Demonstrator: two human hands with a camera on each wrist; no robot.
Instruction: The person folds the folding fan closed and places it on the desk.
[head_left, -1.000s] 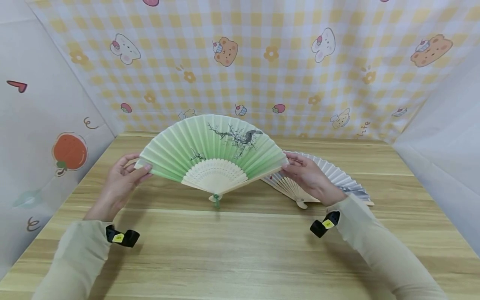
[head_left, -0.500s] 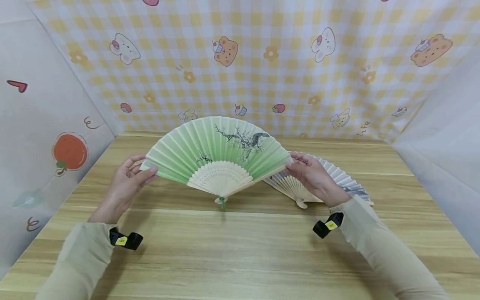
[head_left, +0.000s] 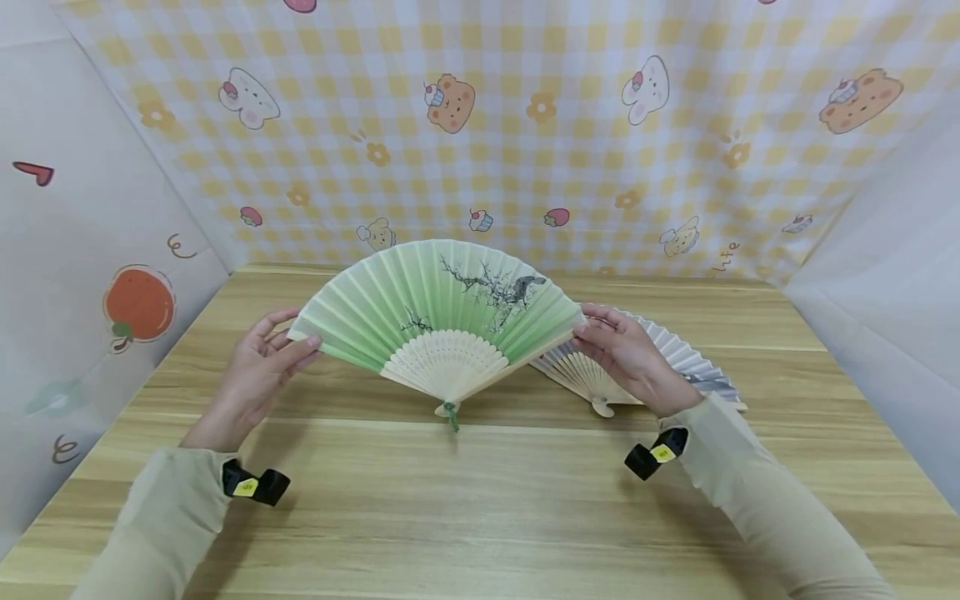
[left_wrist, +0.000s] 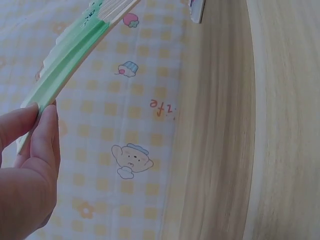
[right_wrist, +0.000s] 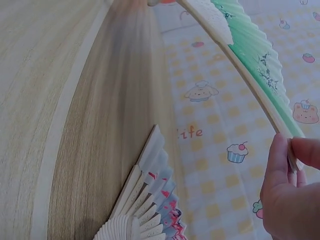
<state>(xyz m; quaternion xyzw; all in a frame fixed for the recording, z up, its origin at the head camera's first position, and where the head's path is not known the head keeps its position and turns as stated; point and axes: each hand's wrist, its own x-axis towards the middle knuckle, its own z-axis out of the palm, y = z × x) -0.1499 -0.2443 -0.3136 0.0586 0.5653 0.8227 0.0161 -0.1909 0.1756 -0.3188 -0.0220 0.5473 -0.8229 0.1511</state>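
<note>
A green folding fan (head_left: 450, 300) with a dark branch painted on it is spread wide between both hands, held up off the table. My left hand (head_left: 258, 367) pinches its left end between thumb and fingers, as the left wrist view also shows on the fan's edge (left_wrist: 60, 75). At the other end, my right hand (head_left: 626, 354) pinches the outer rib (right_wrist: 260, 100). A green cord (head_left: 452, 415) hangs at the pivot. Behind the right hand a second folding fan (head_left: 697, 362), white-grey with pink and red painting, lies spread on the table, partly hidden by that hand.
The wooden table (head_left: 450, 517) ends at a yellow checked cloth (head_left: 495, 158) hanging behind it. White cloth walls (head_left: 82, 250) stand on the left and right sides. Each wrist carries a small black camera (head_left: 258, 485).
The green fan has shifted a little right and down, the left hand moving right along with it. The right hand moved slightly right. The second fan has stayed in place.
</note>
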